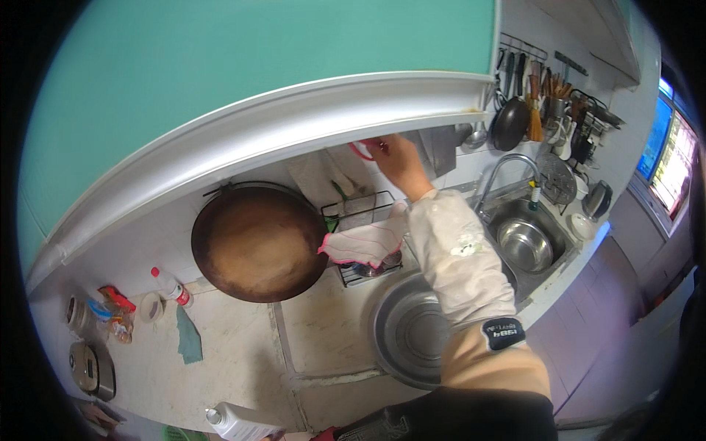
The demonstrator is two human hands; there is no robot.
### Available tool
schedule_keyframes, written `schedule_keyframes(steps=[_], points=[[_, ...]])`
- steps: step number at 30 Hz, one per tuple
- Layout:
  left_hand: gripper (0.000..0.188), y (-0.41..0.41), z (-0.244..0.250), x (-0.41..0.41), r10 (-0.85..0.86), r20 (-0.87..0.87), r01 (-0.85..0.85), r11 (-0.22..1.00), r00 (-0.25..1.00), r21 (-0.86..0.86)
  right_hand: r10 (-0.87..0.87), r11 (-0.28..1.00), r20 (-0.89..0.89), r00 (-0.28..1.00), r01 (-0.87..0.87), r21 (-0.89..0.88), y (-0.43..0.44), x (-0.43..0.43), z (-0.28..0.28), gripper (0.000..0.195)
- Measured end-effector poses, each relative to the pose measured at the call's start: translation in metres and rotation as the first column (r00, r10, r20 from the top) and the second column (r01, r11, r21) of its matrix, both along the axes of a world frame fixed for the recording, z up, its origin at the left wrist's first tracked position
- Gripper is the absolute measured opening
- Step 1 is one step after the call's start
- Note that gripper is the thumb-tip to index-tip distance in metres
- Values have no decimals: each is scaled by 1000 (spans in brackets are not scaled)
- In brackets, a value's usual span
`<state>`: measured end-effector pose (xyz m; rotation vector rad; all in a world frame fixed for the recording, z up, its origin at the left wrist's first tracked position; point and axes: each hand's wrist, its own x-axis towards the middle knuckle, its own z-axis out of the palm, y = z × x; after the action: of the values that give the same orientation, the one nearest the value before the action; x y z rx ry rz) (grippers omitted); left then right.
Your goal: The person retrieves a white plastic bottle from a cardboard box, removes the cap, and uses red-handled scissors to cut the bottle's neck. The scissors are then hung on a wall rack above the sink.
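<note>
My right hand [401,165], in a pale sleeve cover, reaches up under the range hood's edge. Its fingers are at a red curved handle [361,150]; the rest of that item is hidden. Below hangs a pink-edged cloth [364,242] at a wire rack [358,206]. At the bottom edge, a sliver of my left hand [274,436] shows against a white plastic bottle [245,423], which is tilted with its mouth uncovered. A large wok [259,242] leans on the wall to the left of the cloth. A wide metal basin [389,336] stands beside my right forearm.
A sink [560,264] holds a steel bowl [524,245] under a curved faucet [510,160]. Pans and utensils hang behind it. At the left of the counter [237,342] are a red-capped bottle [176,289], a teal cloth [188,337] and a rice cooker [91,370]. The hood edge [276,132] hangs low overhead.
</note>
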<state>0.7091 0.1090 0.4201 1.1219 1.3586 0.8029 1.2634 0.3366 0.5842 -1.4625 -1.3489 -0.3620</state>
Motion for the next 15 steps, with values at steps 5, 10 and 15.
schedule_keyframes(steps=[5, 10, 15], points=[[46, 1, -2, -5, 0, -7, 0, 1000, 1000, 19, 116, 993, -246, 962, -121, -6, -28, 23, -38, 25], [49, 1, -3, -23, -129, -5, 129, 991, 992, 47, 267, 946, -695, 668, -320, 56, -113, 34, -78, 22], [53, -1, -22, -38, -105, 83, 107, 994, 991, -13, 266, 940, -862, 432, -314, 132, -232, 26, -106, 22]])
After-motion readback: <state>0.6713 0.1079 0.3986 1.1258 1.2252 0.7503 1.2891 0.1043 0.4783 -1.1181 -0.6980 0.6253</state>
